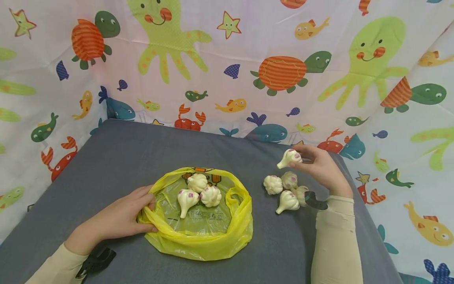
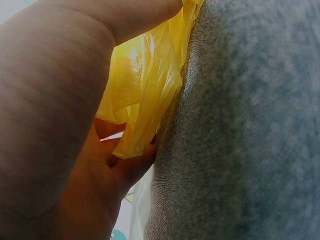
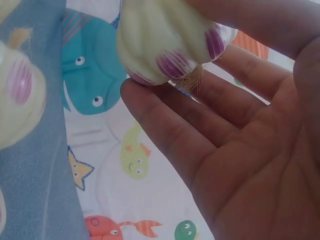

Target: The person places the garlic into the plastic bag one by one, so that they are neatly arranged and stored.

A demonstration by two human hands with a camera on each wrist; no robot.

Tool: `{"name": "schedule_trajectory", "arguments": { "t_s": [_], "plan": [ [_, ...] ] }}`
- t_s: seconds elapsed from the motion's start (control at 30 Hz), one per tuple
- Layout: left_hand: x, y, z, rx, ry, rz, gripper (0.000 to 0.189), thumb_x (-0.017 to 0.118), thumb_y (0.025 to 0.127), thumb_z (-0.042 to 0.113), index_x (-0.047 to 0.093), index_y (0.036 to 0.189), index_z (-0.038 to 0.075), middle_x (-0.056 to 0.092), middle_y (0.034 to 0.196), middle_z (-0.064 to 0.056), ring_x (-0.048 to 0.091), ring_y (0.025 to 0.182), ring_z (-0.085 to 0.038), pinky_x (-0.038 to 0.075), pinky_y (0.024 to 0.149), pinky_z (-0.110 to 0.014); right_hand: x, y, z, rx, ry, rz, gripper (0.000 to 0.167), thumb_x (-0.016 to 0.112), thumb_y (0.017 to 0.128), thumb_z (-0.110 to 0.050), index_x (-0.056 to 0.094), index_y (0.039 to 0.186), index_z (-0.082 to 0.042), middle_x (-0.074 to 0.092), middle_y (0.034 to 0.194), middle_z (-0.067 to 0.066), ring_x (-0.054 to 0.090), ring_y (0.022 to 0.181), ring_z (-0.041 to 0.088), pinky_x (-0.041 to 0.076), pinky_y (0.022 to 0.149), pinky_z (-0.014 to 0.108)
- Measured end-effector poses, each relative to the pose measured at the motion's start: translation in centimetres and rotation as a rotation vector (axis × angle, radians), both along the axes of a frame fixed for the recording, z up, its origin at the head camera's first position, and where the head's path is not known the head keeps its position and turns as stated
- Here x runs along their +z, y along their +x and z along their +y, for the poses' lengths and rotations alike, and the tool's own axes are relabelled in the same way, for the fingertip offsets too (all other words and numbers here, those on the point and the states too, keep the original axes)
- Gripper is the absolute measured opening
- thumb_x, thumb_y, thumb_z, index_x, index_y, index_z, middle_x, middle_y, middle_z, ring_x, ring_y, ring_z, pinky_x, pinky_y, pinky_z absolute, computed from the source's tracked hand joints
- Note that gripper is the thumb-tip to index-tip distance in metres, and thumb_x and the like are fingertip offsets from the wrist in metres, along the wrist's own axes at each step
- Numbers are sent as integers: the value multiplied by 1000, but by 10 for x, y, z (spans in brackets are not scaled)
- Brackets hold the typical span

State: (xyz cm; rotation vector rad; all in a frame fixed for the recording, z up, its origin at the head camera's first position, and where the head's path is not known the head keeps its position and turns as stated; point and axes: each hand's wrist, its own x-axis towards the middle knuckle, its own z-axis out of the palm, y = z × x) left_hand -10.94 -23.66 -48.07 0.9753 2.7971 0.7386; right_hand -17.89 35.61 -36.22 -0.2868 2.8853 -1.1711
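Note:
An open yellow plastic bag (image 1: 203,248) stands on the table with its rim rolled out; three white-and-purple garlic bulbs (image 1: 188,200) lie inside it. At the bag's left side, my left hand (image 1: 118,217) grips the edge between thumb and fingers. The left wrist view shows folds of yellow plastic (image 2: 145,95) between them. My right hand (image 1: 324,169) pinches another garlic bulb (image 1: 289,158) by thumb and fingertips, raised above the pile. Up close in the right wrist view, that bulb shows purple patches and a tuft of roots (image 3: 190,80). Below it sits a cluster of several garlic bulbs (image 1: 288,202).
A dark grey cloth (image 1: 142,146) covers the table. Behind and at both sides hangs a white curtain (image 1: 220,86) printed with sea animals. Dark straps (image 1: 97,262) sit around both wrists. The garlic cluster lies to the right of the bag, partly under the right wrist.

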Motion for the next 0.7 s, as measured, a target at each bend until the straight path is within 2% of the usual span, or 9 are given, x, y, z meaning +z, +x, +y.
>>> {"name": "schedule_trajectory", "arguments": {
  "t_s": [0.23,0.43,0.7],
  "plan": [
    [-2,0,-2,-2,3,-5,53,91,83,63,51,101,34,51,156,-4,52,130,-22,45,84,-34,3,6,-11,21,-26,18,54,84,100,-27,65,146,-7,69,140,13,68,129,37,56,88,18],
    [-3,0,-4,-5,-1,-8,53,87,84,68,51,101,33,52,154,-3,52,129,-22,45,84,-34,6,11,-20,43,-28,25,55,84,99,-29,65,147,-9,69,138,11,68,128,35,57,88,19],
    [-5,-1,-5,-21,2,12,54,86,84,70,51,102,34,53,144,2,50,115,-17,44,82,-33,7,13,-32,64,-49,4,55,85,99,-30,65,147,-12,68,140,8,66,129,32,56,93,21]
  ]
}}
